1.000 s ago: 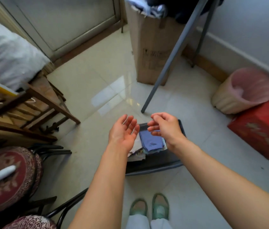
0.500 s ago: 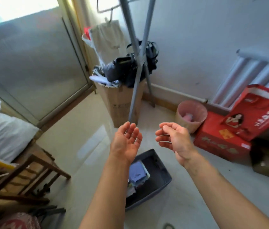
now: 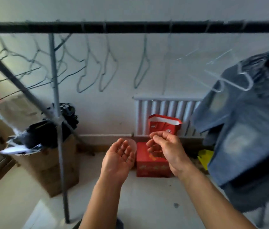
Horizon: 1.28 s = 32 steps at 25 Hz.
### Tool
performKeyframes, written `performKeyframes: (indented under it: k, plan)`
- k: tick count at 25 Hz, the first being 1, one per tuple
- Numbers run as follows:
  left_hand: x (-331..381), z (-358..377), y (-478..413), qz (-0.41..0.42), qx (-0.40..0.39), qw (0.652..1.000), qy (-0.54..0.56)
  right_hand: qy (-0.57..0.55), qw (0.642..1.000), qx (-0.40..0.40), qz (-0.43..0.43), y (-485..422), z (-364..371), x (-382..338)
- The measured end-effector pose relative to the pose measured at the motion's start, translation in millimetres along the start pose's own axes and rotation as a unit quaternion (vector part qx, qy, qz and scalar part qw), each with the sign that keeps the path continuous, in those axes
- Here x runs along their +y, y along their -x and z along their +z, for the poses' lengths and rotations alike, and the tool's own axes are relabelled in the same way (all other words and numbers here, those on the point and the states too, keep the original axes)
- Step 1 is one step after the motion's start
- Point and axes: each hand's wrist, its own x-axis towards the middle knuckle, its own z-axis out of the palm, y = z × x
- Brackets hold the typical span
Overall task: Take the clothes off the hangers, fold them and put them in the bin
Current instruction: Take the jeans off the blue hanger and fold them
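While jeans hang rightmost, left hand and right hand hover (grips slack, empty).

The floor is bearing a cardboard box at eight o'clock and a red box at centre; the rail at twelve is carrying wire hangers, and denim clothes at three.

left hand: palm up | right hand: fingers loosely curled, empty | denim garment: hung right

Head view, level toward rail, near.
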Motion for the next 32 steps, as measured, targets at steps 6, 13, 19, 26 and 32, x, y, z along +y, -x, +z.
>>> performKeyframes:
  k: [6,13,19,26,32]
  plan:
    - [-97,112,1,-0.053,-0.093,0.994,-0.038,-0.002,0.996,0.077,-0.051,3,-131,-48]
    - [-163,209,11,-0.039,-0.160,0.979,-0.117,0.045,0.963,0.181,-0.194,-5,-234,-99]
    - [-182,266,19,0.000,-0.190,0.968,-0.163,0.488,0.742,0.365,-0.279,-48,-315,-192]
    - [-191,274,24,0.031,-0.184,0.967,-0.175,0.646,0.714,0.248,-0.103,-72,-322,-201]
    - [-187,271,35,0.114,-0.216,0.938,-0.245,0.519,0.808,0.247,-0.126,-76,-315,-203]
